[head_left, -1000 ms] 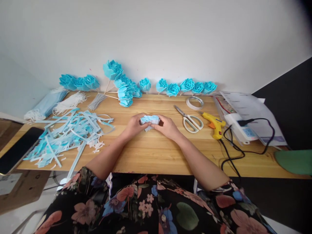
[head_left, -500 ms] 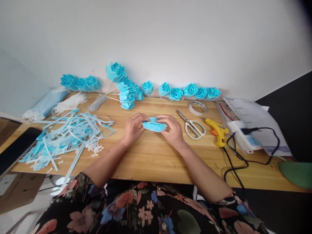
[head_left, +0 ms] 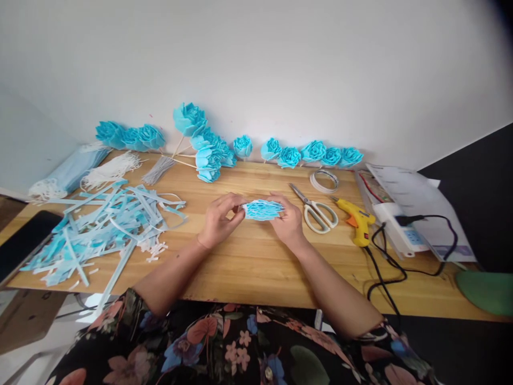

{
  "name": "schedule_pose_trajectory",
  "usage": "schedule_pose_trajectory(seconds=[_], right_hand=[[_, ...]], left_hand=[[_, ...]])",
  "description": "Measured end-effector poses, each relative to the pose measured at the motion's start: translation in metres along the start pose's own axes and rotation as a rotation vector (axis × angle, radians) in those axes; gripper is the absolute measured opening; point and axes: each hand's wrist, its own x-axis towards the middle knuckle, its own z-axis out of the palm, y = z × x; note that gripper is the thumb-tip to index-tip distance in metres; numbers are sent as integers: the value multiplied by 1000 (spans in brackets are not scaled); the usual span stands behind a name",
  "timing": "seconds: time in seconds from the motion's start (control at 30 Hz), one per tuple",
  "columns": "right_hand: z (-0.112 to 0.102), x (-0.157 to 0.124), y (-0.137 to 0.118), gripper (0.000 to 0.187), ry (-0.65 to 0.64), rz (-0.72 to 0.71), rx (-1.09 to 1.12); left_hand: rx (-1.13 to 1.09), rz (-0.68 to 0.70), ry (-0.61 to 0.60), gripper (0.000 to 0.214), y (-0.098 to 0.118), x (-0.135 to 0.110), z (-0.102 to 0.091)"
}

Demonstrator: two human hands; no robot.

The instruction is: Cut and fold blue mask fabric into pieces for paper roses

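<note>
A stack of blue fabric pieces (head_left: 262,210), with layered, ruffled edges turned toward me, is held just above the wooden table. My left hand (head_left: 222,218) pinches its left end between thumb and fingers. Around its right end my right hand (head_left: 288,220) is closed, with some of its fingers hidden behind the stack. White-handled scissors (head_left: 318,212) lie just right of my right hand. Beyond them rests a yellow glue gun (head_left: 359,218) with a black cord.
Blue fabric flowers (head_left: 288,156) line the wall. Cut strips (head_left: 104,224) are heaped at left beside a phone (head_left: 28,246), flat blue masks (head_left: 76,171), white loops (head_left: 110,170) and thin wires (head_left: 158,170). A tape roll (head_left: 324,181) and power strip (head_left: 401,230) sit at right.
The stack has shifted a little to the right and turned, so more of its layered edges face me. Both hands still hold it, and the left thumb and fingers have moved to its end.
</note>
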Motion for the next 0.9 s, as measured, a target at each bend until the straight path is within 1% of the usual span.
schedule_pose_trajectory(seconds=[0.07, 0.1, 0.2, 0.3, 0.37, 0.43, 0.47, 0.53, 0.6, 0.63, 0.7, 0.77, 0.83, 0.9], right_hand=[[0, 0, 0, 18, 8, 101, 23], [0, 1, 0, 17, 2, 152, 39], [0, 3, -1, 11, -27, 278, 105], [2, 3, 1, 10, -56, 349, 215], [4, 2, 4, 13, -80, 386, 296], [6, 1, 7, 15, -98, 414, 363], [6, 0, 8, 15, -108, 418, 387], [5, 1, 7, 15, -138, 406, 413], [3, 2, 4, 15, -171, 388, 421], [2, 3, 2, 16, -183, 384, 421], [1, 4, -1, 16, -203, 394, 423], [0, 4, -1, 16, -219, 421, 425], [1, 4, 0, 17, -223, 448, 439], [1, 2, 3, 18, -228, 459, 465]], left_hand=[[14, -16, -12, 5, 1, 1, -1], [12, -21, -23, 6, 1, 2, -1], [-73, -26, -78, 16, 4, 3, -4], [-218, -68, -148, 27, 6, 2, -5], [-272, -183, -150, 29, 8, 0, -4], [-288, -336, -115, 19, 9, -2, -1], [-291, -402, -102, 18, 9, -3, 0], [-294, -479, -97, 28, 8, -3, 2], [-259, -464, -94, 36, 9, -2, 2], [-214, -417, -83, 36, 9, -1, 1], [-99, -280, -65, 35, 10, 1, -1], [-8, -166, -83, 38, 11, 3, -4], [24, -125, -113, 45, 12, 3, -4], [34, -124, -108, 48, 13, 2, -4]])
